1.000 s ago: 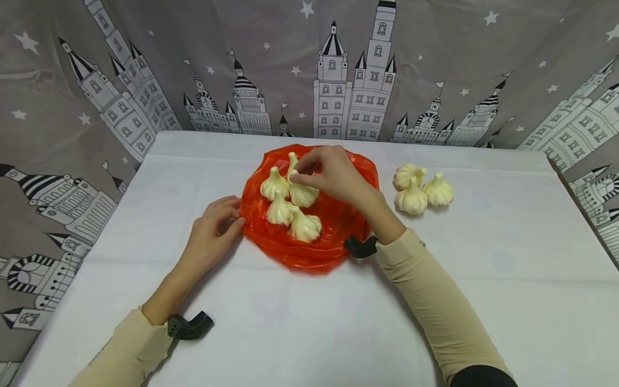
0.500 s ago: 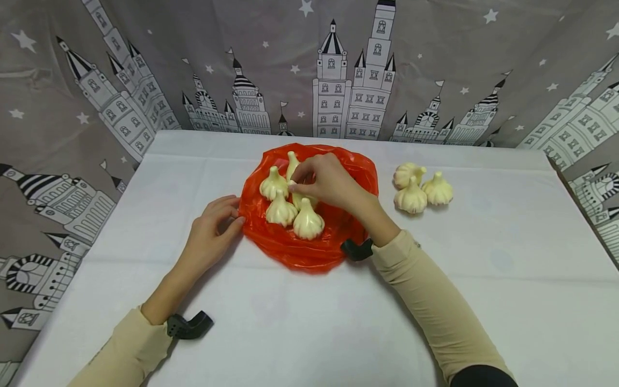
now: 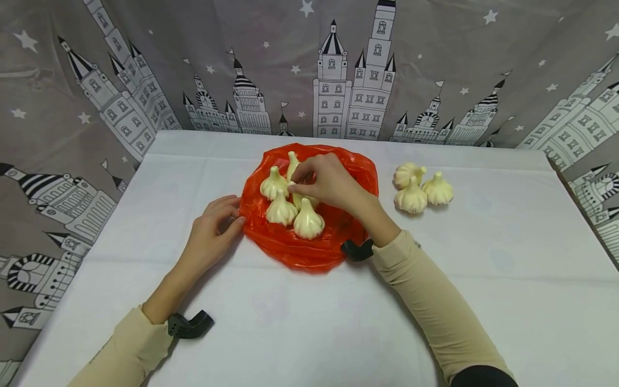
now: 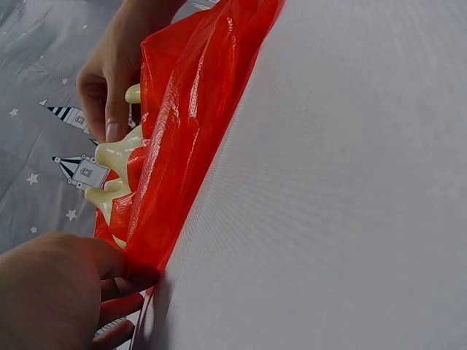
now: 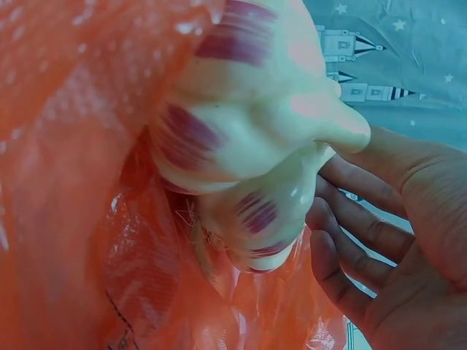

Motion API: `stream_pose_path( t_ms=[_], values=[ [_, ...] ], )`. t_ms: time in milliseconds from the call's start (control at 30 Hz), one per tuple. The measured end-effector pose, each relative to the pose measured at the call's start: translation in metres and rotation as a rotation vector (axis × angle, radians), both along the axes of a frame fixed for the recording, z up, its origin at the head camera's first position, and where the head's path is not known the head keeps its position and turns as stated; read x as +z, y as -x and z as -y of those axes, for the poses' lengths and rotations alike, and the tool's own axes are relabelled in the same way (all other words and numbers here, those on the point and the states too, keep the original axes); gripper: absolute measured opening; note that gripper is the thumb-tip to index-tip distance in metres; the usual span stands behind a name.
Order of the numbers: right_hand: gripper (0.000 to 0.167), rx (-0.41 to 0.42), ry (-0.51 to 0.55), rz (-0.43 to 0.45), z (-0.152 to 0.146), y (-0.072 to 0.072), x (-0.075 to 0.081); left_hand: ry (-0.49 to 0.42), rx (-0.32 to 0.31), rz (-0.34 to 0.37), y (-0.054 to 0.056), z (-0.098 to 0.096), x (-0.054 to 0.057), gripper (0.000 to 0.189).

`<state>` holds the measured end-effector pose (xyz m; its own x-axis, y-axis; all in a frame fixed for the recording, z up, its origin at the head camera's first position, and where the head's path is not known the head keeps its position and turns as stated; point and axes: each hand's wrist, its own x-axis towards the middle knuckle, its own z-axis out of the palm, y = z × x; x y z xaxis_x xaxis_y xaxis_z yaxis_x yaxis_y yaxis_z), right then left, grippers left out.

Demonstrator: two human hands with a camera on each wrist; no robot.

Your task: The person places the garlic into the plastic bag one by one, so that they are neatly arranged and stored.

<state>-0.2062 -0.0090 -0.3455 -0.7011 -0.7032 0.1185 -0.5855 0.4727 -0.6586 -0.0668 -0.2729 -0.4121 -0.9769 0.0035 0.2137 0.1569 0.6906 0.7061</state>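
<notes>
A crumpled red plastic bag [image 3: 302,260] lies opened out on the white table, with several pale garlic bulbs [image 3: 282,210] in it. My left hand [image 3: 213,228] pinches the bag's left edge between thumb and fingers; the left wrist view shows this edge [image 4: 149,259] pulled up. Over the bag, my right hand [image 3: 331,183] pinches the stem of a garlic bulb [image 5: 255,208], partly hidden beneath the fingers. Right in front of it stands another bulb [image 3: 308,221], stem up. Purple streaks mark the bulbs in the right wrist view.
To the right of the bag, three garlic bulbs [image 3: 411,199] sit close together on the white tablecloth [image 3: 483,312]. A grey curtain [image 3: 290,54] printed with castles and stars hangs behind the table.
My right hand has come slightly down toward the near side with its bulb. The front bulb in the bag has gone from tilted to upright. My left hand stays at the bag's edge.
</notes>
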Motion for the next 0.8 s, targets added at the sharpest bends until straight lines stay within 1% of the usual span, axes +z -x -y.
stream_pose_path(
  t_ms=[100,233,467,633,800],
  values=[
    [0.016,0.003,0.008,0.001,-0.002,0.0,0.001,0.002,0.001,0.001,0.0,0.0,0.0,0.011],
    [0.016,0.001,0.018,-0.021,-0.005,-0.001,0.003,0.008,0.004,0.0,0.0,0.0,-0.001,0.011],
    [0.018,-0.062,0.049,-0.056,-0.012,0.0,0.006,0.014,0.003,-0.01,0.001,0.001,-0.002,0.011],
    [0.017,-0.065,0.071,-0.085,-0.013,0.001,0.006,0.013,0.004,-0.017,0.001,0.002,-0.003,0.01],
    [0.017,-0.087,0.093,-0.105,-0.019,-0.002,0.008,0.007,-0.002,-0.018,0.002,0.0,-0.003,0.01]
  ],
)
